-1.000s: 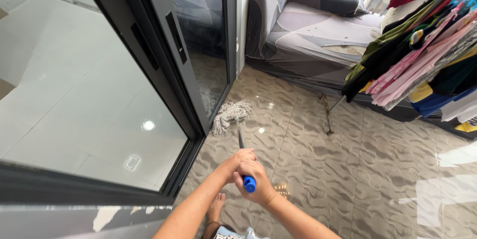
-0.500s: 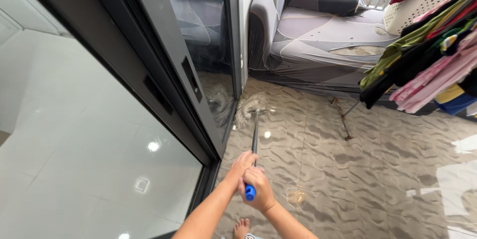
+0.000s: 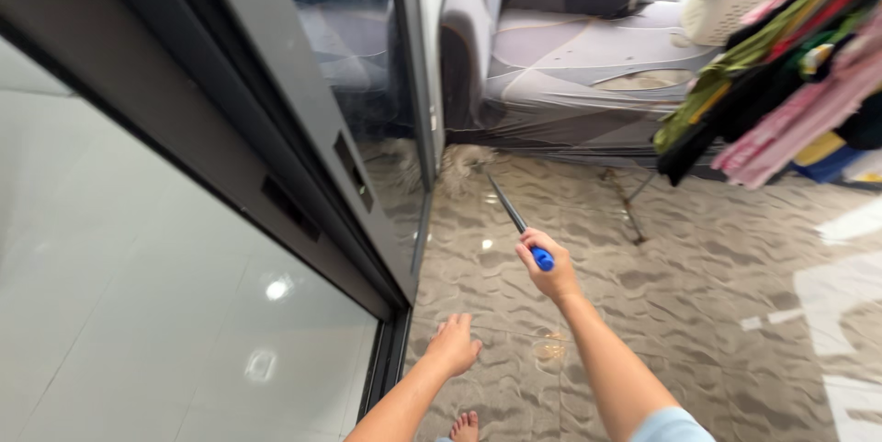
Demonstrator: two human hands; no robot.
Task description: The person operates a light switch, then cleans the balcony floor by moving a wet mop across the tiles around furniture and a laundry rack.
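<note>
**Mop held one-handed at sliding door corner**

Mop (image 3: pixel 501 201): dark slim pole with a blue cap at the near end, running from the right hand away and to the left toward the corner where the sliding door meets the sofa. Its pale string head (image 3: pixel 462 159) lies on the floor in that corner, close against the door frame and just in front of the sofa base; the image is blurred there, so whether it touches either cannot be told.

Right hand (image 3: pixel 546 269): closed around the top of the pole, the blue cap showing between thumb and fingers, arm stretched forward.

Left hand (image 3: pixel 454 346): off the mop, fingers loosely spread, holding nothing, hanging low over the floor near the bottom track of the door.

Floor (image 3: pixel 698 313): beige tiles with a wavy pattern, glossy, bright reflections at the right side. Bare toes show at the bottom edge.

Sliding door (image 3: pixel 303 102): dark metal frame with glass panels, filling the left side.

Sofa (image 3: pixel 570 74): grey patterned cover, standing beyond the mop head.

Clothes rack (image 3: pixel 781 84): crowded with coloured garments at upper right, well apart from both hands.
</note>
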